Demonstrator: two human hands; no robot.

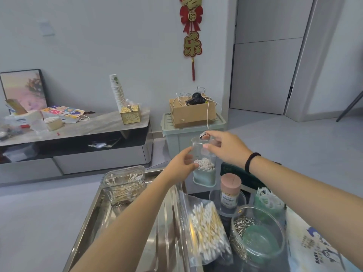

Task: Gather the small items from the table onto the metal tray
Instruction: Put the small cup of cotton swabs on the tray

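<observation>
The dark tabletop (225, 220) carries a metal tray (94, 218) at its left side, and a clear bag of cotton swabs (208, 230) leans over the tray's right rim. To the right stand a pink-capped bottle (230, 190) on a clear lid, a clear round jar of metal pins (257, 235), and a green tub (269, 202) of white pieces behind it.

glossy reflective metal tray (110, 209), clear smooth plastic swab container (203, 154), crinkled transparent plastic bag (204, 228)
</observation>
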